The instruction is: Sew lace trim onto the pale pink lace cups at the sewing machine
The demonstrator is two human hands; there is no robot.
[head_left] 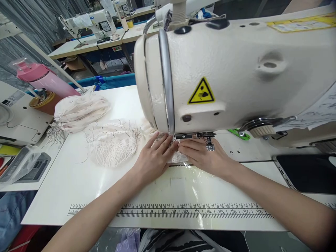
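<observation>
My left hand (154, 155) lies flat, fingers stretched out, on a small white lace piece (176, 157) under the head of a cream sewing machine (236, 70). My right hand (203, 154) rests beside it, fingers extended and pressing the same fabric just in front of the presser foot (209, 143). The fingertips of both hands meet near the needle area. Most of the fabric is hidden under my hands.
Two heaps of white lace pieces (110, 141) (81, 110) lie left on the white table (78, 182). A pink bottle (44, 77) stands far left. A printed ruler (168, 211) runs along the front edge. A dark phone (307, 173) sits right. More sewing machines (89, 22) stand behind.
</observation>
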